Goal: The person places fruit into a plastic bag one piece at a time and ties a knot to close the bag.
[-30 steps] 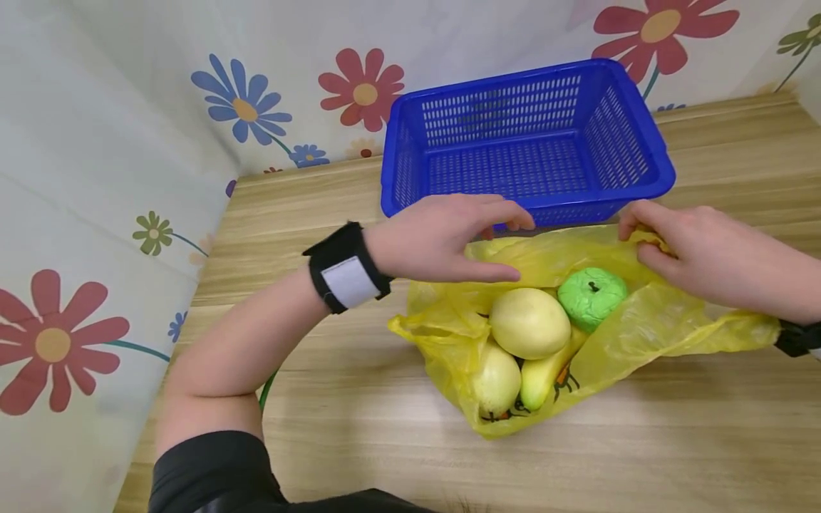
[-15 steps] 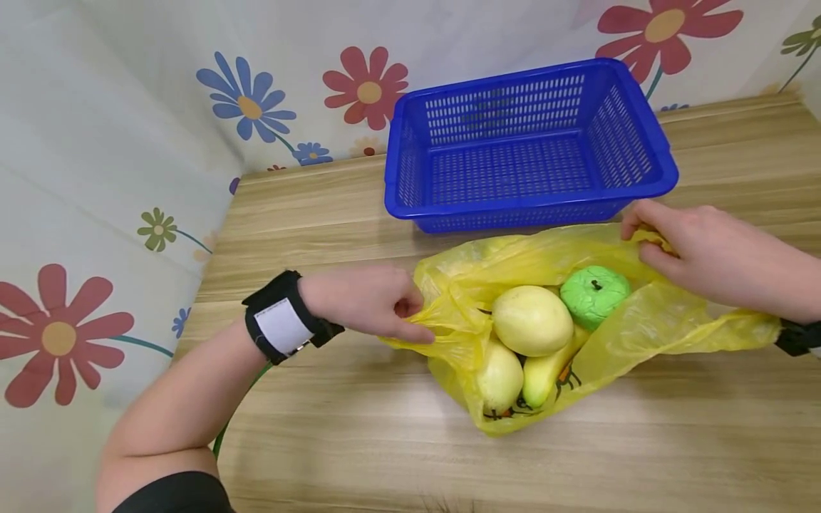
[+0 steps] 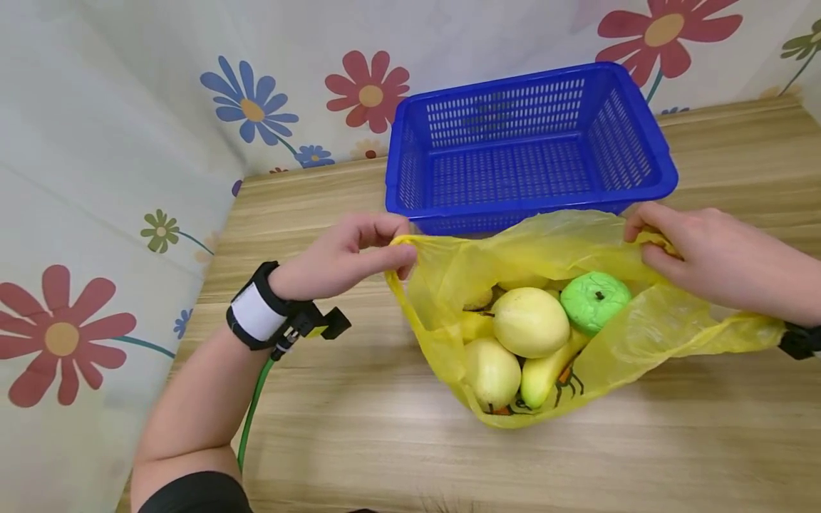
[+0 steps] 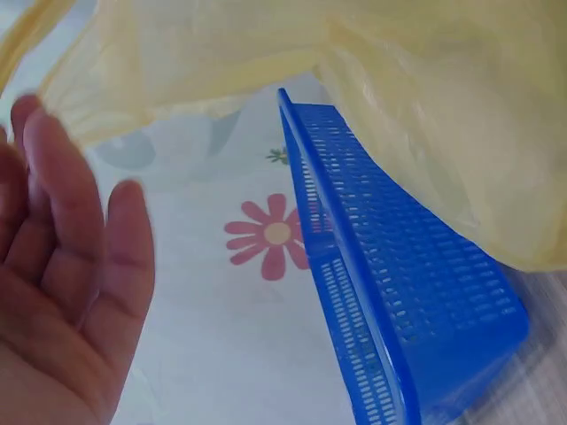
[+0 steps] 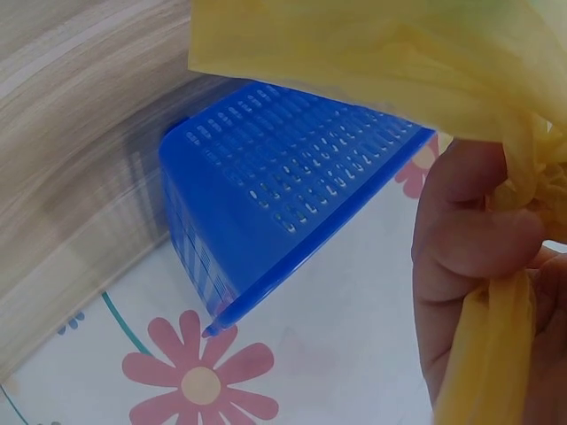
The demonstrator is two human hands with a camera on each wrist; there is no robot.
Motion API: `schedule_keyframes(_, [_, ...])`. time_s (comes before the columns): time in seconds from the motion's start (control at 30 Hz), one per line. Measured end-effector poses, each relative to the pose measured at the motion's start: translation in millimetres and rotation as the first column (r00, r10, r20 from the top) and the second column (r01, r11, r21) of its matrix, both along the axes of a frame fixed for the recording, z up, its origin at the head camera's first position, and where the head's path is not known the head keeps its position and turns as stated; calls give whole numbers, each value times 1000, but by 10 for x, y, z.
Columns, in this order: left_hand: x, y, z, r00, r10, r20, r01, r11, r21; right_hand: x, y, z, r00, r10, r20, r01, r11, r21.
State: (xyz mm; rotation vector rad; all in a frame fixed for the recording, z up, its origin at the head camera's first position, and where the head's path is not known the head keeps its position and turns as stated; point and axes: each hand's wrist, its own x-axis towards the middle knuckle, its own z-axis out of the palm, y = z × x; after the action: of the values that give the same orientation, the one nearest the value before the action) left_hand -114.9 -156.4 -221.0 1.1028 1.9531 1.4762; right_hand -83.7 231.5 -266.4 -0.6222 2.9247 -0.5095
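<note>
A thin yellow plastic bag (image 3: 442, 285) lies on the table with its mouth spread wide. My left hand (image 3: 346, 256) pinches the bag's left edge between thumb and fingers. On the other side my right hand (image 3: 712, 256) grips the bunched right edge, its fingers curled round the plastic in the right wrist view. Inside show a pale yellow pear (image 3: 531, 322), a second pale pear (image 3: 492, 374), a yellow-green banana (image 3: 541, 381) and a green apple-like fruit (image 3: 595, 302) with a dark stem. More fruit behind them is partly hidden by the bag.
Behind the bag stands a blue perforated plastic basket (image 3: 532, 209), nothing in it. A flower-printed white curtain (image 3: 308, 43) hangs at the back and left. A green cable (image 3: 252, 413) runs from the left wrist camera. Wood-grain table (image 3: 359, 427) extends in front.
My left hand came down to the bag's left edge, took hold of it and lifted it up and back, widening the mouth and showing more fruit. The right hand kept its grip.
</note>
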Motion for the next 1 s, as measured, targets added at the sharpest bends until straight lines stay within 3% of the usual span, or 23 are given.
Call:
schedule_keyframes(0.1, [-14, 60, 8, 999, 47, 1, -47, 988, 146, 2, 8, 2, 1000, -6, 10, 6, 1000, 7])
schedule_keyframes(0.33, [-31, 205, 161, 994, 109, 11, -104, 911, 400, 13, 33, 9, 1000, -14, 3, 14, 1000, 4])
schedule_keyframes(0.53, [-42, 277, 227, 977, 195, 85, -212, 867, 451, -5, 57, 15, 999, -34, 13, 34, 999, 21])
schedule_keyframes(0.8, [-238, 443, 77, 947, 258, 191, -321, 793, 518, -13, 43, 59, 998, -44, 42, 43, 999, 33])
schedule_keyframes(1.0, [-329, 439, 3, 917, 326, 231, -400, 771, 495, 9, 178, 105, 993, -80, 83, 83, 996, -38])
